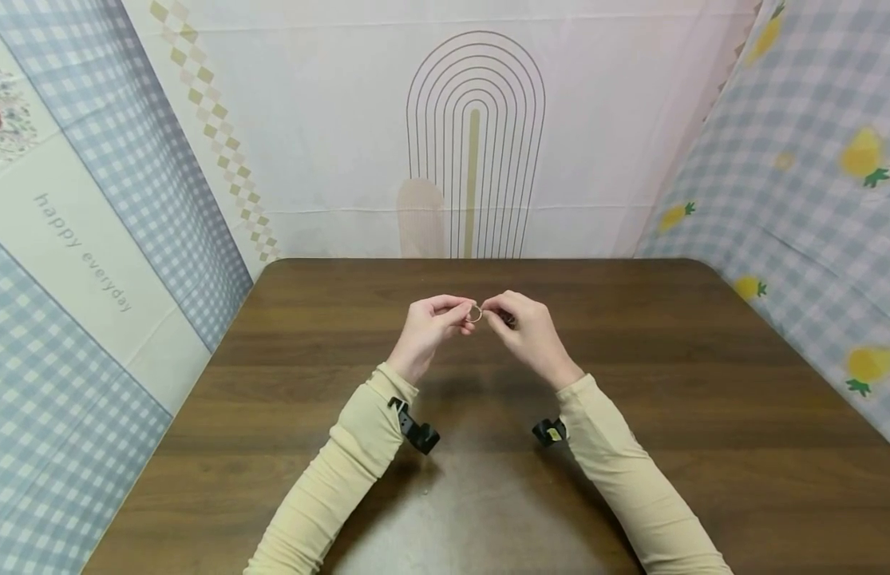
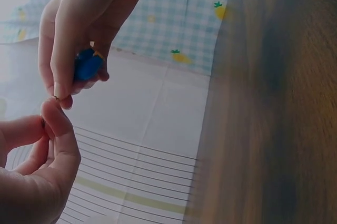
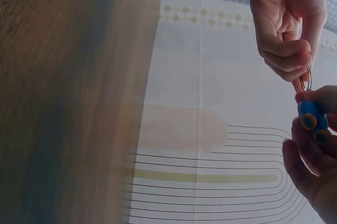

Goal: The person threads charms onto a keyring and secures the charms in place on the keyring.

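Note:
Over the table, my left hand (image 1: 429, 327) pinches a thin metal key ring (image 1: 480, 315) between thumb and fingers. My right hand (image 1: 528, 329) meets it from the other side, its thumb and forefinger tips at the ring's edge. A small blue charm (image 3: 307, 109) with orange and dark round parts sits within the right hand's curled fingers in the right wrist view. The charm (image 2: 88, 66) also shows under the right palm in the left wrist view. Fingertips hide where ring and charm join.
Both forearms, in pale yellow sleeves, reach over a brown wooden table (image 1: 272, 423). Each wrist wears a black camera mount (image 1: 419, 435). A white patterned cloth (image 1: 330, 120) hangs behind the table, with checked cloths (image 1: 797, 160) at the sides.

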Demonstrator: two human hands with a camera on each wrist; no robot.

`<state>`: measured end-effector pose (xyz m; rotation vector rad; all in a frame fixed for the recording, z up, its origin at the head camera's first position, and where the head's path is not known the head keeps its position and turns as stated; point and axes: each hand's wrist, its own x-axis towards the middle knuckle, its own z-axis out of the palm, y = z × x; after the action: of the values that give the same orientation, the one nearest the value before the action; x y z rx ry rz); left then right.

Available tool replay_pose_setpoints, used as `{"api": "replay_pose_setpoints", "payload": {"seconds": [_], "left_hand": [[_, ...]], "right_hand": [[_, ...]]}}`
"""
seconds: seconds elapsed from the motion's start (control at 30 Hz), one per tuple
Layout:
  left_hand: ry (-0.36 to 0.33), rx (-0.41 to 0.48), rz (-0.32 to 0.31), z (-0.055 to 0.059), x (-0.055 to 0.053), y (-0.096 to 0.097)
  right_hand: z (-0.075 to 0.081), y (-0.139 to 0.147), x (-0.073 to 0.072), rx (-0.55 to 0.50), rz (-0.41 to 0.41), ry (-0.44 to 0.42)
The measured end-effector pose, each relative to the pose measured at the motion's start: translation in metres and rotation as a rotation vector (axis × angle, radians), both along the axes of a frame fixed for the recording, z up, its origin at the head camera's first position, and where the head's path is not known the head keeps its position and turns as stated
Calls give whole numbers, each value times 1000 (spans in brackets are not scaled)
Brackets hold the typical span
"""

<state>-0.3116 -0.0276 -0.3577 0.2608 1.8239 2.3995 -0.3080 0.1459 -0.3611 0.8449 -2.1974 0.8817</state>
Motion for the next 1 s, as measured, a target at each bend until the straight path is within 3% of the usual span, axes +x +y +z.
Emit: {"api": "replay_pose_setpoints", "payload": {"seconds": [0.27, 0.47, 0.6, 0.77, 1.0], "left_hand": [[-4, -92, -64, -1, 0, -1], [8, -108, -112, 0, 2, -2], [13, -96, -110, 1, 1, -5], [1, -101, -108, -1, -1, -9], [2, -144, -74, -5, -3, -14]], "right_hand": [[-1, 8, -1, 25, 60, 7], [0, 11, -1, 35, 69, -13], [3, 14, -2, 5, 49, -51], [7, 20, -2, -32, 19, -199], [12, 28, -1, -75, 51, -465]]}}
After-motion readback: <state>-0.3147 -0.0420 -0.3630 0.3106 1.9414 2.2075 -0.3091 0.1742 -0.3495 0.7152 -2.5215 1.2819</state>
